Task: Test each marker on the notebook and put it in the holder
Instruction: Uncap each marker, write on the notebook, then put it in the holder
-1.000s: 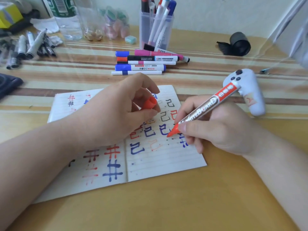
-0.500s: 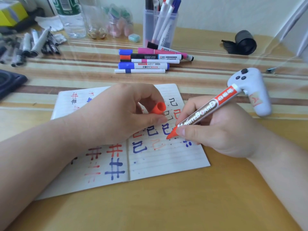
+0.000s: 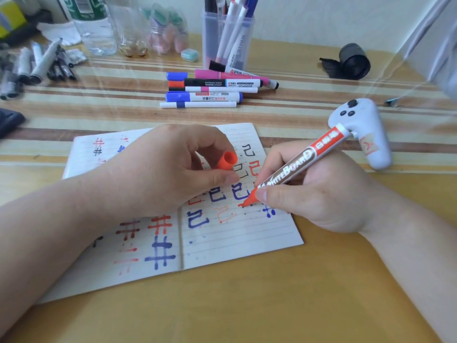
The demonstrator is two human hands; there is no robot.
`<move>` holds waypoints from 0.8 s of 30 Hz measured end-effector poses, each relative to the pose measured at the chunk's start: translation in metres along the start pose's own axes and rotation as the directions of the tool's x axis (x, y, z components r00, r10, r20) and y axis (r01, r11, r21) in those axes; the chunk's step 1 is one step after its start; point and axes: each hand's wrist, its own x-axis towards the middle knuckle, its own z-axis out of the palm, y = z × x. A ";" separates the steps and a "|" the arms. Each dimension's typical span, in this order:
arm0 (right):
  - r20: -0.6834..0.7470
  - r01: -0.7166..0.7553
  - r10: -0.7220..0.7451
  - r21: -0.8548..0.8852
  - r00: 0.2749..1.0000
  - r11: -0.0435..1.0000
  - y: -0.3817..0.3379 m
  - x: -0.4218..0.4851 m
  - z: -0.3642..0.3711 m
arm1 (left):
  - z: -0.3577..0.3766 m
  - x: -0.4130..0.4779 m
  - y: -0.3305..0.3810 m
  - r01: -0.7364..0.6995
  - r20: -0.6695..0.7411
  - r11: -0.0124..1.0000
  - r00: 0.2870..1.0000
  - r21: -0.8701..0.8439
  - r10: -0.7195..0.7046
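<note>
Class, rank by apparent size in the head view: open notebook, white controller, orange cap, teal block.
1. Open notebook
2. White controller
3. Orange cap and teal block: they look alike, and the cap is nearer, so unranked.

We list one table (image 3: 247, 308): yellow-tan wood at the near side, brown-and-cream stripes farther back under a clear glossy cover. Directly on it we record:
- an open lined paper notebook (image 3: 237, 241), marked in red, blue and black, near the middle
- a row of loose whiteboard markers (image 3: 210, 90) lying side by side behind the notebook
- a clear plastic holder (image 3: 210, 38) standing upright behind that row, with pens in it
- a white pistol-shaped controller (image 3: 368, 142) with black buttons, on the right
- a black roll (image 3: 354, 61), far right
- a clear water bottle (image 3: 95, 30) with a green label, at the back left
- a small teal block (image 3: 190, 55) left of the holder
- a heap of grey and black pens (image 3: 37, 66), far left
</note>
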 end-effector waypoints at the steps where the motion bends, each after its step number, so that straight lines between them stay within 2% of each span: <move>1: -0.003 -0.002 0.002 0.009 1.000 1.000 0.001 0.000 0.000 | 0.000 0.000 0.000 -0.001 -0.002 1.000 1.000 -0.001 0.001; 14: 0.009 -0.005 0.005 0.020 1.000 1.000 0.001 0.001 -0.001 | 0.001 0.000 -0.001 -0.010 -0.005 1.000 1.000 0.019 0.010; 19: 0.001 -0.032 0.032 0.123 0.999 0.992 0.003 0.002 -0.001 | 0.001 0.000 0.000 -0.014 -0.003 0.999 1.000 0.033 0.014; 24: 0.065 -0.018 0.007 0.174 0.998 0.985 -0.003 0.000 -0.001 | 0.000 0.000 0.000 -0.018 0.002 1.000 1.000 0.024 0.018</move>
